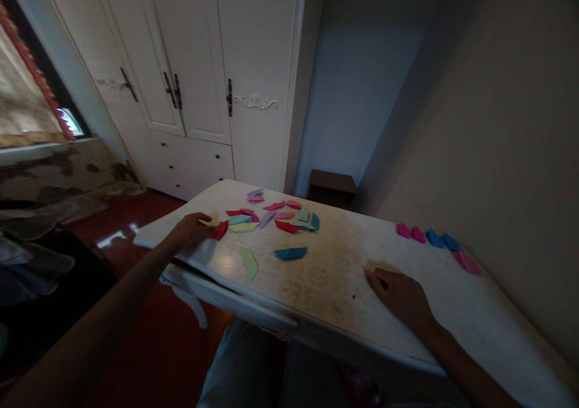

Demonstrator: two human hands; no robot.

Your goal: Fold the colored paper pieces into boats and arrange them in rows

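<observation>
Paper (220,232), red and creased, met the left hand (192,230); the right hand (401,295) curled on the mottled table (323,275), both grips unclear.

A tall white wardrobe (257,46) with dark handles (230,97), raised scrollwork (256,101) and small-knobbed drawers (194,157) stands against the far side. Near its right end sits a low brown piece of furniture (332,181), before a pale bluish wall (357,82). At left hangs a light curtain (27,94) with a red edge, above patchy, peeling plaster (67,165); below, the red floor (149,209) shines. Dark and grey fabric (38,260) lies nearby.
</observation>
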